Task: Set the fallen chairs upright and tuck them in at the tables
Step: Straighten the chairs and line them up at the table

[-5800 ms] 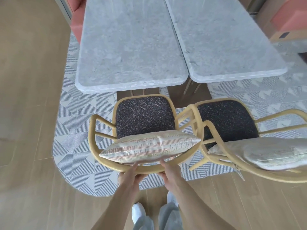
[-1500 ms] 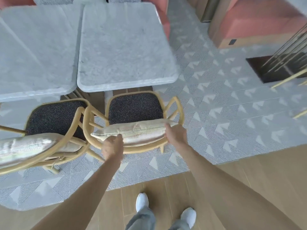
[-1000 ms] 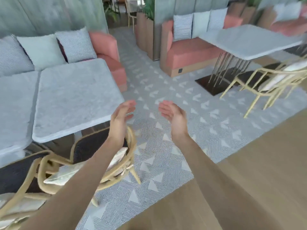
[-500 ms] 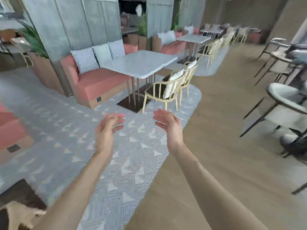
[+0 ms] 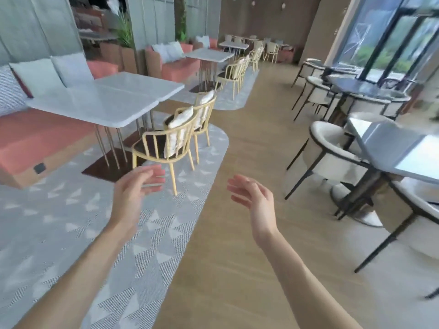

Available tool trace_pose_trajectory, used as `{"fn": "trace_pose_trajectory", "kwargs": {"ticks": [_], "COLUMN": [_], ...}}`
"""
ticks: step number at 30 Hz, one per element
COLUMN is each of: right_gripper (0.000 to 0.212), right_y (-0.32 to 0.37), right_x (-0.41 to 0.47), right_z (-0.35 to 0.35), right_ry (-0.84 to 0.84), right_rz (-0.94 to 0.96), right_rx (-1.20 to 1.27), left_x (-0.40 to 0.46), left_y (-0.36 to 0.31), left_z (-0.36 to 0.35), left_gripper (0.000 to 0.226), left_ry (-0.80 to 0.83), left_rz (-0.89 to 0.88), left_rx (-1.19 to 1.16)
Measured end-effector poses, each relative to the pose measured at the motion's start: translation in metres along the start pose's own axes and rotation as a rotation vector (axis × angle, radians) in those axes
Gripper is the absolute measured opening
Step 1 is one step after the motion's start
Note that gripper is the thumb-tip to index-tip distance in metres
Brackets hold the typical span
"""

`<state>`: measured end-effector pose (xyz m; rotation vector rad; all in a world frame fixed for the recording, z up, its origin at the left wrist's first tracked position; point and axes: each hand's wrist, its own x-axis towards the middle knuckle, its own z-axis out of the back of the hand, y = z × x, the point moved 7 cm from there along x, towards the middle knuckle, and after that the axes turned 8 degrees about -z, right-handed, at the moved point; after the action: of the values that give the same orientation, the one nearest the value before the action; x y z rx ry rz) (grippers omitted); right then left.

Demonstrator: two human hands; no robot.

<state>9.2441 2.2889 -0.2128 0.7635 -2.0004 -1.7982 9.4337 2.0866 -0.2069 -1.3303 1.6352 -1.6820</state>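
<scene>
- Left hand (image 5: 136,186) and right hand (image 5: 253,198) raised in mid-air, fingers loosely spread, palms turned inward, gripping nothing.
- 2 yellow chairs (image 5: 166,146) stand upright on the patterned rug (image 5: 71,222), at the near long edge of the marble tables (image 5: 102,100), each with a cushion (image 5: 179,129) against its backrest.
- White tub chairs (image 5: 332,153) at dark tables along the right.

Nearest chair (image 5: 166,143): yellow-tan frame, dark seat, off-white striped cushion (image 5: 178,131). Marble surface (image 5: 99,100): pale grey-white, mottled. Bench sofa (image 5: 35,136): coral pink with a tan base. Rug (image 5: 71,222): grey, fine-striped with white triangles. Floor (image 5: 237,233): light wood planks. Right-side armchairs (image 5: 332,153): white upholstery, black frames. Right-side table (image 5: 399,148): glossy grey top.
</scene>
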Motion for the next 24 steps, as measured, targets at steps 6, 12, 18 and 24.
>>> {"fn": "trace_pose_trajectory", "kwargs": {"ticks": [6, 12, 18, 24], "right_gripper": [0.034, 0.025, 0.026, 0.025], "right_y": [0.034, 0.035, 0.025, 0.038], "right_x": [0.134, 0.275, 0.45, 0.599], "right_z": [0.045, 0.082, 0.089, 0.041], "right_ry": [-0.109, -0.115, -0.012, 0.182], "right_rz": [-0.017, -0.002, -0.084, -0.156], "right_rx": [0.058, 0.092, 0.081, 0.018], "left_x": [0.119, 0.216, 0.316, 0.408], "left_y": [0.046, 0.119, 0.195, 0.238], "left_z": [-0.124, -0.217, -0.284, -0.301], "left_gripper": [0.026, 0.025, 0.024, 0.022], "left_ry": [0.088, 0.07, -0.09, -0.303], "left_rz": [0.058, 0.118, 0.184, 0.21], "left_rx": [-0.062, -0.06, -0.032, -0.032]}}
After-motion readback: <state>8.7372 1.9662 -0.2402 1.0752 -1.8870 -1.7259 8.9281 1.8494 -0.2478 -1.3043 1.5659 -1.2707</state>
